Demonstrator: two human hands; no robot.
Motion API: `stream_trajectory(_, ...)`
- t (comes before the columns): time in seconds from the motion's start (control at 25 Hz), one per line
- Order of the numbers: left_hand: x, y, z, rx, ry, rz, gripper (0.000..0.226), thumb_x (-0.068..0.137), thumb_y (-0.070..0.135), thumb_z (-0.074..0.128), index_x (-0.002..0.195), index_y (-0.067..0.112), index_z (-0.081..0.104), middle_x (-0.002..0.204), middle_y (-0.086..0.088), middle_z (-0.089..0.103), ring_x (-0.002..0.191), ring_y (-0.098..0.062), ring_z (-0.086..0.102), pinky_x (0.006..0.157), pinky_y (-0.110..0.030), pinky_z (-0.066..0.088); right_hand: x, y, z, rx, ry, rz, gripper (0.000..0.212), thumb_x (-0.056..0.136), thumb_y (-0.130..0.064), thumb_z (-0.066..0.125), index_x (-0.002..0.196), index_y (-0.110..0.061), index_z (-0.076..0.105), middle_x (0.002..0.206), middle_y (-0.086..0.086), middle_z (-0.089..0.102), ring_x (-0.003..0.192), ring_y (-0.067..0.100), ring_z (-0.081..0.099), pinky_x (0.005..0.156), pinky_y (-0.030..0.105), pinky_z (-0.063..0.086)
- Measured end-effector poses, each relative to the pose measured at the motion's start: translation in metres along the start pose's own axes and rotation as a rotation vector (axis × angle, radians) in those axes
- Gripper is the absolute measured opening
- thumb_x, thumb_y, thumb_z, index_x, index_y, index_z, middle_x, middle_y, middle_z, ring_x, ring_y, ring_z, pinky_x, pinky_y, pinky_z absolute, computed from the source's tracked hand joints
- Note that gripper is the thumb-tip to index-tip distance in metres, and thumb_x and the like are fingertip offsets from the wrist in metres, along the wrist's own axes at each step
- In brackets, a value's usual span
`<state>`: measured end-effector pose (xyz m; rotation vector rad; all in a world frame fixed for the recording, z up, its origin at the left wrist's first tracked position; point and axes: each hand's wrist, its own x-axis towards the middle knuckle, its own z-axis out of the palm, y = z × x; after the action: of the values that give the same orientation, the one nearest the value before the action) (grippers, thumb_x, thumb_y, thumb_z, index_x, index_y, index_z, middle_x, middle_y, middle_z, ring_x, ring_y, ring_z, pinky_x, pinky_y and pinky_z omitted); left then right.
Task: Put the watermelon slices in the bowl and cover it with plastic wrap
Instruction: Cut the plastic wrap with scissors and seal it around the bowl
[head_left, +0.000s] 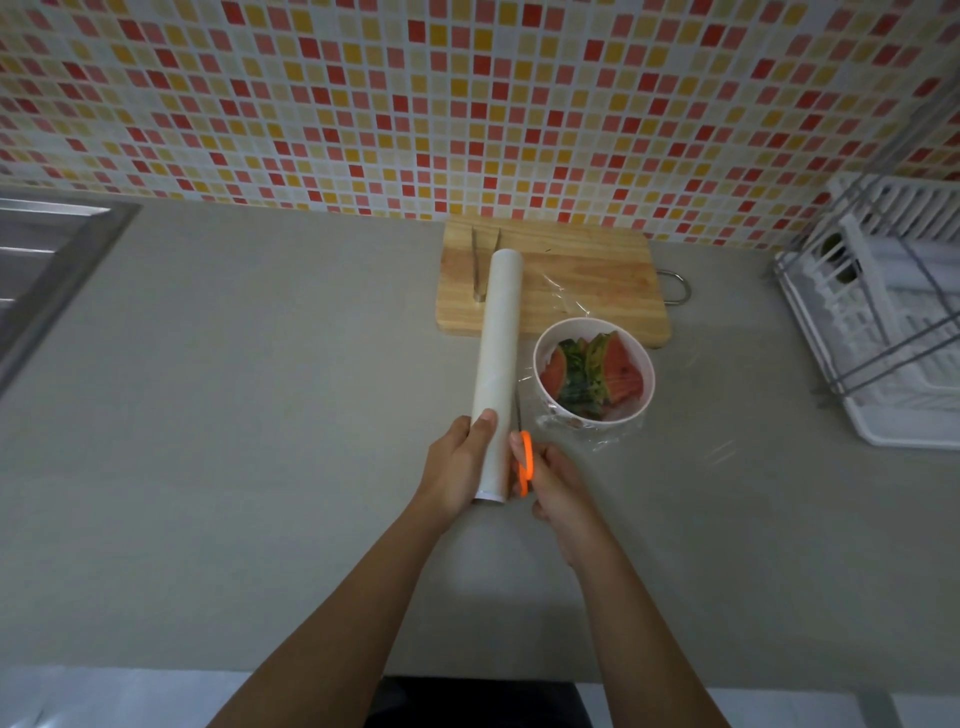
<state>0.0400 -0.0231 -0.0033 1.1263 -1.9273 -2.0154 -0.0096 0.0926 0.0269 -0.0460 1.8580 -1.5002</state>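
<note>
plastic wrap roll (497, 358): plain white, no print you can read
bowl (582, 422): small marks low on the wall, too blurred for you to read
scissors (525, 462): no legible brand

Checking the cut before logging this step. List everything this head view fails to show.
Head view:
Blades of the scissors: mostly hidden behind the plastic wrap roll; open or closed is unclear.
Film around the bowl: transparent and faint; whether it is cut free of the roll cannot be told.
Tongs: partly behind the roll.
Dish rack cut by the right edge, sink by the left.
</note>
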Motion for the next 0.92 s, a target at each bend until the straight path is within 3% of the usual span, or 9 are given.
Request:
stream_trajectory(0.2,-0.001,0.002,-0.003,-0.036,-0.017,-0.003,0.035,0.091,0.045,0.051,0.078,0.014,0.060,0.079,-0.002,0.065,0.066,-0.010,0.061,0.062,-0.023,0.046,0.009,-0.007,0.003,0.043,0.025,-0.100,0.029,0.088,-0.037,0.057,0.065,-0.019,0.056,0.059,0.000,0.053,0.043,-0.002,0.047,0.041,0.006,0.033)
stream_trajectory(0.36,-0.002,0.002,-0.010,-0.049,-0.060,-0.014,0.036,0.093,0.042,0.051,0.088,0.008,0.063,0.088,-0.010,0.068,0.077,-0.019,0.063,0.075,-0.036,0.050,0.017,-0.015,0.010,-0.003,0.024,-0.131,0.040,0.090,-0.038,0.054,0.054,-0.019,0.049,0.054,0.000,0.046,0.042,-0.001,0.042,0.042,0.006,0.031)
stream_trajectory(0.76,-0.007,0.001,-0.033,-0.163,-0.113,0.001,0.029,0.096,0.030,0.048,0.098,0.007,0.066,0.088,-0.005,0.068,0.071,-0.007,0.064,0.062,-0.018,0.050,0.025,-0.014,0.024,0.086,0.022,-0.138,0.019,0.090,-0.027,0.057,0.075,-0.016,0.061,0.064,-0.002,0.055,0.045,-0.007,0.048,0.043,0.005,0.035)
stream_trajectory(0.92,-0.004,0.003,-0.042,-0.183,-0.130,-0.015,0.033,0.096,0.033,0.047,0.094,0.004,0.062,0.088,-0.014,0.066,0.075,-0.020,0.062,0.068,-0.030,0.051,0.021,-0.003,0.031,0.063,0.017,0.009,0.027,0.080,-0.050,0.062,0.078,-0.023,0.060,0.061,-0.009,0.058,0.047,-0.006,0.051,0.046,0.012,0.039)
